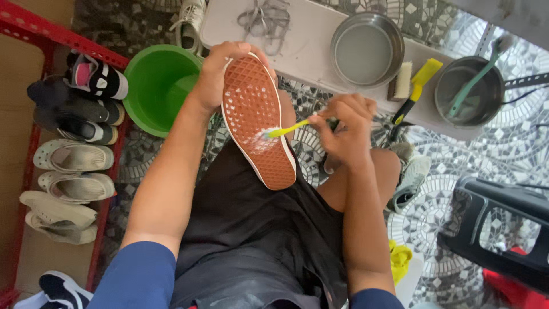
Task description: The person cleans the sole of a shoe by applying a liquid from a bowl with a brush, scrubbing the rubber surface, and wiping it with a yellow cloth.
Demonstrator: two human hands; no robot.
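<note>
My left hand (214, 77) grips the toe end of a shoe (255, 123), sole up, showing a brown waffle-pattern sole with a white rim. My right hand (342, 129) holds a yellow toothbrush (286, 129) whose bristles press on the middle of the sole, where white foam sits. The shoe rests above my lap, over black shorts.
A green basin (157, 86) stands to the left. A red shoe rack (34, 26) with several shoes runs along the left edge. A white board (309, 48) ahead carries laces, two metal bowls (367, 48), a scrub brush and a yellow-handled brush (417, 86). A black stool (503, 229) sits right.
</note>
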